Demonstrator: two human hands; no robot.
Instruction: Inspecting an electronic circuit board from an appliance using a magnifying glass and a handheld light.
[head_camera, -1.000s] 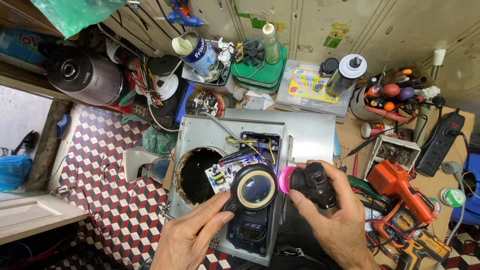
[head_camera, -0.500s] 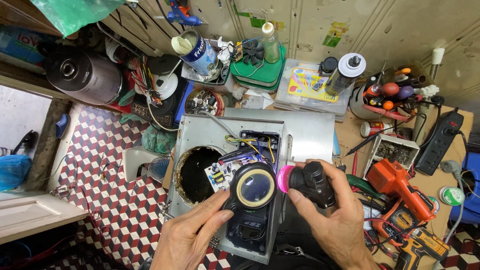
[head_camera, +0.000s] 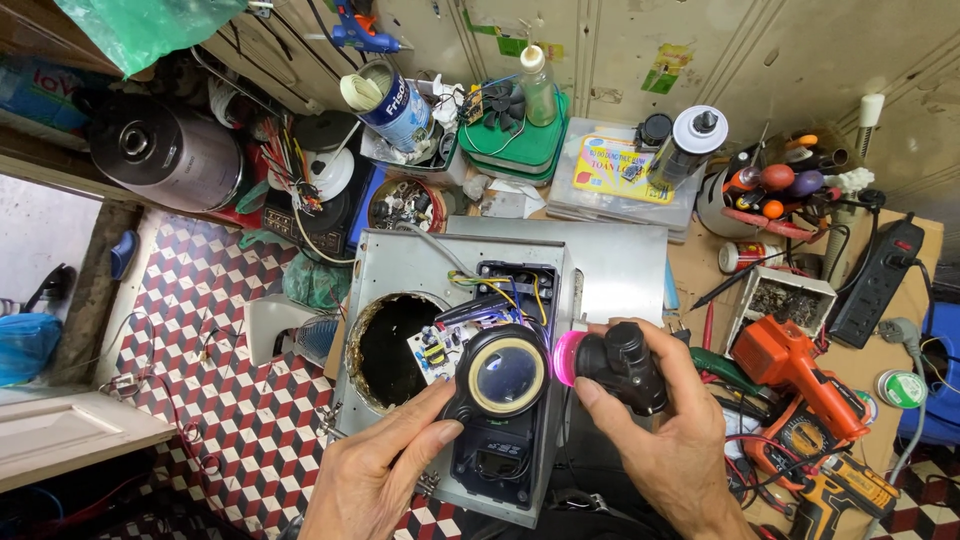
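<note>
A grey metal appliance housing (head_camera: 400, 275) lies flat on the workbench, with a round hole at its left and an open bay showing a circuit board (head_camera: 440, 350) and coloured wires. My left hand (head_camera: 375, 475) rests on the black panel (head_camera: 495, 450), its fingertips touching the round glass-faced dial (head_camera: 507, 375). My right hand (head_camera: 650, 450) grips a small black device with a pink ring end (head_camera: 610, 365), held just right of the dial.
An orange cordless drill (head_camera: 790, 365), a multimeter (head_camera: 810, 445) and a tangle of leads sit at the right. A power strip (head_camera: 880, 280), a screwdriver cup (head_camera: 775, 190), a plastic parts box (head_camera: 615, 175), tins and green containers crowd the back. Checkered floor lies left.
</note>
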